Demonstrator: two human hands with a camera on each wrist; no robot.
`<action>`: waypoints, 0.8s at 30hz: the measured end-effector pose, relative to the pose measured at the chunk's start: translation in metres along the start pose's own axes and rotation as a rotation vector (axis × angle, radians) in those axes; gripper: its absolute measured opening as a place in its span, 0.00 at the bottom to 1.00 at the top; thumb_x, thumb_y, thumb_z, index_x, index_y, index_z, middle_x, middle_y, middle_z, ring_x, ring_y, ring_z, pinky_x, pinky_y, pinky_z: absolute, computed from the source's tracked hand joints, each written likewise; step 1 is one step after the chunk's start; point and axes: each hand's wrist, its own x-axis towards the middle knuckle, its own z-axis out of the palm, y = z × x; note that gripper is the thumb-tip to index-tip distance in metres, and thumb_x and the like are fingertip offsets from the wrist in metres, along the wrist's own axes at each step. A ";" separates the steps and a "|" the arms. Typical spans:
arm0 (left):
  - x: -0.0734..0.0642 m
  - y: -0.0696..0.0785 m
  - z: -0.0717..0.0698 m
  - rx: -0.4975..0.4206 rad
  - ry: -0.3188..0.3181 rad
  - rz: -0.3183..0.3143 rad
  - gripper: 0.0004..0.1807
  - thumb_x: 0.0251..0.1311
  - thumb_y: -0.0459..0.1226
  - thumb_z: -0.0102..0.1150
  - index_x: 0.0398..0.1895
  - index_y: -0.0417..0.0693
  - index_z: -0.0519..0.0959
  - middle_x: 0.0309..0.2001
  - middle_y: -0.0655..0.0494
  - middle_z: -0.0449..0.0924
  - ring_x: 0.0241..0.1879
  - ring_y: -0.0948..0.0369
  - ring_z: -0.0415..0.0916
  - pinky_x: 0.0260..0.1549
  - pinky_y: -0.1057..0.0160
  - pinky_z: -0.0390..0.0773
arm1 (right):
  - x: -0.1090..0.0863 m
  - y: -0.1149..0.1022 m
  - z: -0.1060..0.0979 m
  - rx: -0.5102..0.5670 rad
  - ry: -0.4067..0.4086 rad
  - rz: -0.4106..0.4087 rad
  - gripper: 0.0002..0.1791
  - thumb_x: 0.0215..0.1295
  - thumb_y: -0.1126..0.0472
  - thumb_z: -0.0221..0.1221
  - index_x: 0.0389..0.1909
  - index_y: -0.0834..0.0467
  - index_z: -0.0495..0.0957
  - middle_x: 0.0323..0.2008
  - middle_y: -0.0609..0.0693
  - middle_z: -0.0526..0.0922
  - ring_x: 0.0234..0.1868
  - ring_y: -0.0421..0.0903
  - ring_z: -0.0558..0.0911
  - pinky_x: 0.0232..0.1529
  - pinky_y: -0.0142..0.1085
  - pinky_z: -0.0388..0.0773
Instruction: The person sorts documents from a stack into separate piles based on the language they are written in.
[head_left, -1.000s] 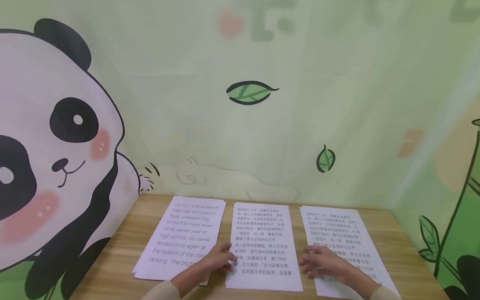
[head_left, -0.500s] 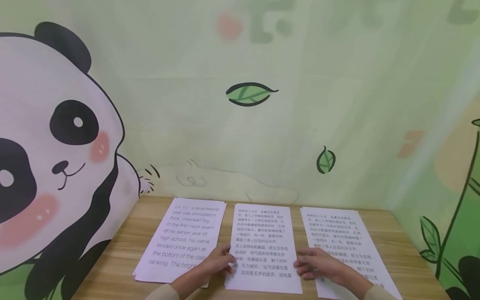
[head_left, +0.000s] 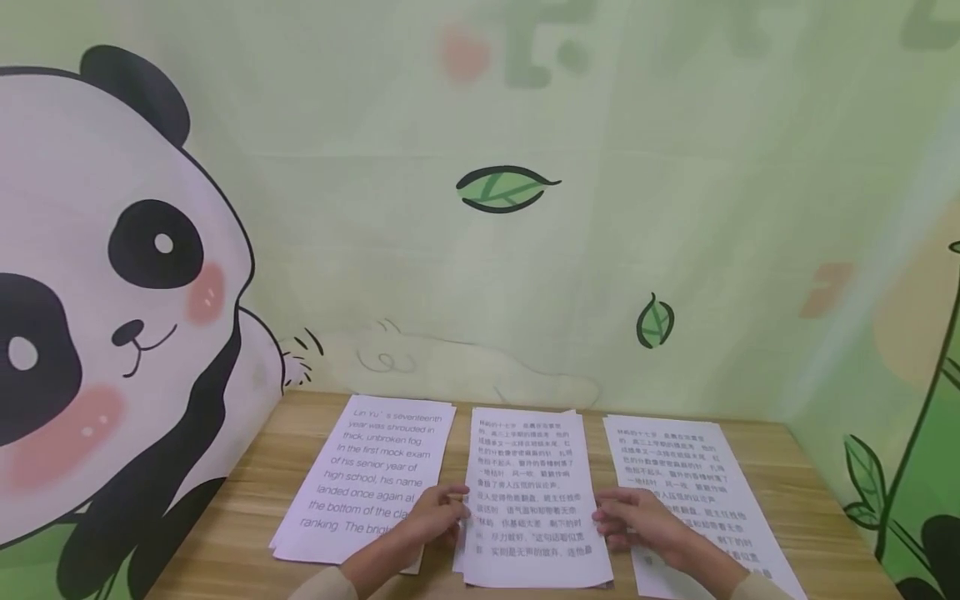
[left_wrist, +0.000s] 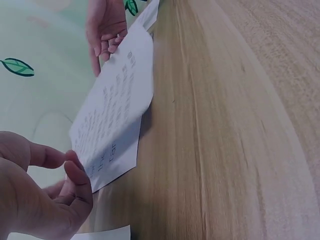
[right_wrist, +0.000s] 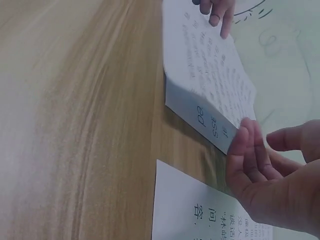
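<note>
A sheet of printed paper with Chinese text is raised slightly off the middle pile, bowed along its length. Its left long edge is held by my left hand, thumb and forefinger close together there in the left wrist view. On the opposite edge my right hand supports it with curled fingers; the thumb stands a little apart in the right wrist view. Beneath it lies another sheet, with large English print showing. The fingertips under the raised sheet are partly hidden.
An English-text pile of paper lies to the left, its sheets slightly uneven. A Chinese-text page lies to the right, partly under my right forearm. The wooden table meets a panda-printed cloth backdrop at the back.
My right hand has come left from the right-hand page to the middle sheet's edge. The top middle sheet has risen and shifted slightly right, uncovering the edge of the one below.
</note>
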 end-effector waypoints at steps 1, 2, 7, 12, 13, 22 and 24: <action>0.000 0.000 -0.001 -0.006 0.007 0.004 0.29 0.61 0.32 0.56 0.66 0.30 0.71 0.36 0.49 0.80 0.26 0.62 0.75 0.28 0.67 0.76 | 0.000 -0.001 0.001 0.004 0.022 -0.002 0.31 0.75 0.58 0.54 0.70 0.74 0.63 0.44 0.53 0.86 0.40 0.42 0.85 0.44 0.37 0.85; 0.000 0.000 -0.002 -0.013 0.013 0.009 0.26 0.62 0.32 0.56 0.64 0.31 0.73 0.35 0.50 0.79 0.26 0.62 0.74 0.28 0.67 0.76 | 0.001 -0.001 0.002 0.011 0.044 -0.003 0.30 0.75 0.57 0.55 0.70 0.72 0.66 0.43 0.52 0.86 0.39 0.42 0.84 0.43 0.36 0.84; 0.004 -0.003 0.000 -0.038 0.003 0.034 0.19 0.63 0.35 0.60 0.55 0.35 0.78 0.36 0.51 0.82 0.28 0.62 0.77 0.28 0.67 0.76 | 0.009 0.000 0.008 0.036 0.142 0.053 0.28 0.73 0.54 0.59 0.66 0.67 0.72 0.38 0.49 0.85 0.36 0.42 0.82 0.39 0.34 0.80; 0.007 -0.008 0.002 -0.086 -0.050 0.045 0.19 0.62 0.34 0.61 0.54 0.32 0.76 0.34 0.51 0.86 0.28 0.63 0.82 0.30 0.66 0.81 | 0.015 0.005 0.012 0.035 0.116 0.094 0.34 0.70 0.54 0.62 0.69 0.69 0.67 0.44 0.53 0.88 0.43 0.46 0.87 0.47 0.41 0.85; 0.007 -0.009 0.002 -0.094 -0.060 0.045 0.20 0.62 0.33 0.60 0.55 0.31 0.75 0.34 0.50 0.87 0.27 0.63 0.82 0.30 0.66 0.81 | 0.016 0.006 0.012 0.029 0.095 0.093 0.35 0.70 0.55 0.62 0.70 0.70 0.65 0.46 0.53 0.88 0.45 0.47 0.87 0.48 0.42 0.85; 0.014 -0.011 0.010 -0.083 -0.103 0.031 0.26 0.58 0.29 0.57 0.61 0.29 0.73 0.34 0.47 0.89 0.26 0.63 0.84 0.30 0.67 0.84 | 0.011 0.011 0.005 0.004 0.020 0.056 0.36 0.72 0.59 0.59 0.72 0.75 0.59 0.49 0.54 0.88 0.48 0.50 0.88 0.50 0.44 0.86; 0.014 -0.010 0.011 -0.069 -0.096 0.023 0.27 0.56 0.29 0.57 0.62 0.28 0.72 0.35 0.47 0.89 0.26 0.63 0.83 0.29 0.67 0.83 | 0.010 0.009 0.004 0.006 0.007 0.041 0.37 0.72 0.59 0.59 0.73 0.75 0.57 0.49 0.55 0.88 0.48 0.50 0.88 0.50 0.44 0.86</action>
